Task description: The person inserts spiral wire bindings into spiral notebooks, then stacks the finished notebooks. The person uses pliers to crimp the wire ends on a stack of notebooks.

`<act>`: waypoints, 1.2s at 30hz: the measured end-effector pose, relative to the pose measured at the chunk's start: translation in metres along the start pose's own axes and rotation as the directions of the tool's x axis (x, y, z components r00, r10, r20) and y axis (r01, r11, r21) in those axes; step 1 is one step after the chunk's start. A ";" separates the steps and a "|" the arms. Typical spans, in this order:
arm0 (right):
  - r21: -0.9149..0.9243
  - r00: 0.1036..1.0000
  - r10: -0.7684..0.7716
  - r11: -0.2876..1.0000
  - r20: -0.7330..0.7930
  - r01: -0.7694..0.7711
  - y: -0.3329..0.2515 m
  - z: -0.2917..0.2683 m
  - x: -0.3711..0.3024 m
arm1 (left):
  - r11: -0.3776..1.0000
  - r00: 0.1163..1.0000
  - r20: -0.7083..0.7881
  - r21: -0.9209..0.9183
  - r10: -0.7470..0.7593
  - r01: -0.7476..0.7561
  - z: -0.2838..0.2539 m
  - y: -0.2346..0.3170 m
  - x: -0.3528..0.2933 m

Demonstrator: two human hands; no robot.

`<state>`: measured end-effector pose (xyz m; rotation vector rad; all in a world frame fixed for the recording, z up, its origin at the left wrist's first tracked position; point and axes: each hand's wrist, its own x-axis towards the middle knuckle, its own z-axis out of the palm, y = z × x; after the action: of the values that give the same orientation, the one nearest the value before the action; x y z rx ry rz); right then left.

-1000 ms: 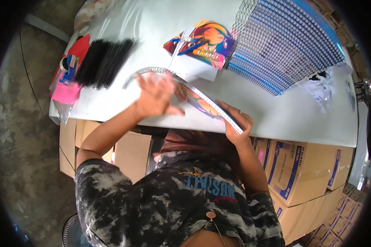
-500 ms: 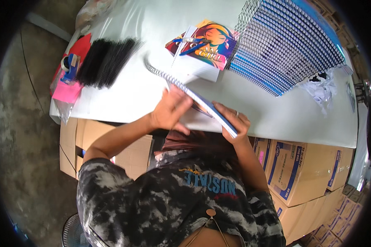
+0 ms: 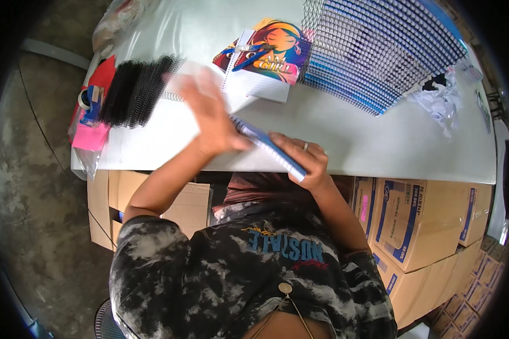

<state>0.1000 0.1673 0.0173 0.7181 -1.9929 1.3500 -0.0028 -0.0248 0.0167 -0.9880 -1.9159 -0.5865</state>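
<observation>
My right hand (image 3: 305, 155) is closed around the lower end of a spiral notebook (image 3: 272, 149), which is tilted on edge near the table's front edge. A coil runs along the notebook's upper edge. By the other end of the notebook is my left hand (image 3: 206, 116), blurred by motion, its thumb stretched away from its raised fingers. It seems to hold nothing, though the fingertips are too smeared to show detail. Just beyond it lies a pile of black wire coils (image 3: 137, 90).
Blue-handled pliers (image 3: 255, 56) lie on notebooks with colourful covers (image 3: 285, 42). Rows of coil-bound notebooks (image 3: 373, 56) fill the back right, with crumpled plastic (image 3: 444, 107) beside them. A tape dispenser (image 3: 90, 107) sits at left. Cardboard boxes (image 3: 415, 217) stand below the white table (image 3: 401, 152).
My left hand has moved up and left, away from the notebook's middle. The long free end of coil that stuck out past the notebook no longer shows clearly. My right hand keeps its hold.
</observation>
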 end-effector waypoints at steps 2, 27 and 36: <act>-0.079 0.999 -0.013 0.997 -0.048 0.009 0.006 -0.006 -0.009 | 0.941 0.922 0.204 -0.159 0.329 -0.300 0.000 0.009 -0.045; -0.066 0.994 0.049 0.996 -0.101 -0.056 0.011 0.018 -0.006 | 0.942 0.952 0.229 -0.312 0.202 -0.124 0.015 0.041 -0.047; -0.012 0.981 0.142 0.989 -0.132 -0.145 0.013 0.021 0.001 | 0.914 0.960 0.151 -0.370 0.235 -0.166 0.012 0.051 -0.013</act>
<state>0.0858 0.1514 0.0036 0.4707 -1.9823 1.4180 0.0371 0.0076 0.0002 -1.5038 -1.8783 -0.7537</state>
